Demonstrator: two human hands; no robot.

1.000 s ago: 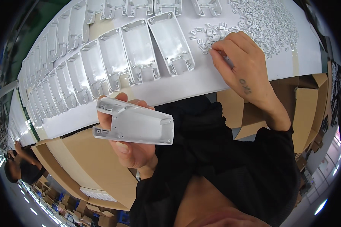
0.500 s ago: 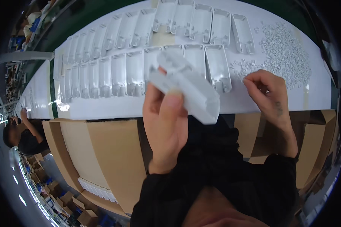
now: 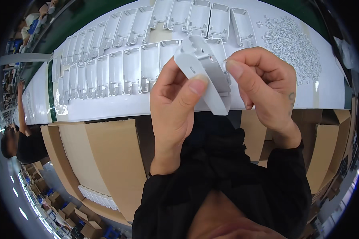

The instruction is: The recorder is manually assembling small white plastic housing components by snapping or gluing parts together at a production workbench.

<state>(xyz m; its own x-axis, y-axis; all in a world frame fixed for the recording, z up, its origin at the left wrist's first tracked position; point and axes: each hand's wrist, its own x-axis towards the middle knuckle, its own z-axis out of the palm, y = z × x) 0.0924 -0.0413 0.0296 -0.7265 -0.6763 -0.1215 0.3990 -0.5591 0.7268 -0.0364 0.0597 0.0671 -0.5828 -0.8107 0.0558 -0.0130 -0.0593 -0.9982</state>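
Observation:
My left hand [image 3: 175, 97] grips a white plastic housing [image 3: 203, 77], an open tray-like shell with rounded ends, tilted above the table's front edge. Its thumb presses on the outer side wall. Close by the shell's right edge, my right hand [image 3: 265, 81] is closed in a pinch between thumb and forefinger. A tiny tip shows at those fingertips, too small to name. On the white table [image 3: 119, 107], two rows of similar white housings [image 3: 131, 73] stand side by side. A pile of small whitish-grey clip-like parts [image 3: 293, 47] is spread at the far right.
Below the table edge at left is an open cardboard box [image 3: 111, 159] with white housings [image 3: 97, 197] inside. Another open carton [image 3: 327, 151] stands at lower right. A person in black [image 3: 26, 145] is at the table's far left. Beyond them, more boxes line the floor.
My right hand has moved left from beside the small parts to the housing. The housing has turned in my left hand, showing its hollow inside towards the right.

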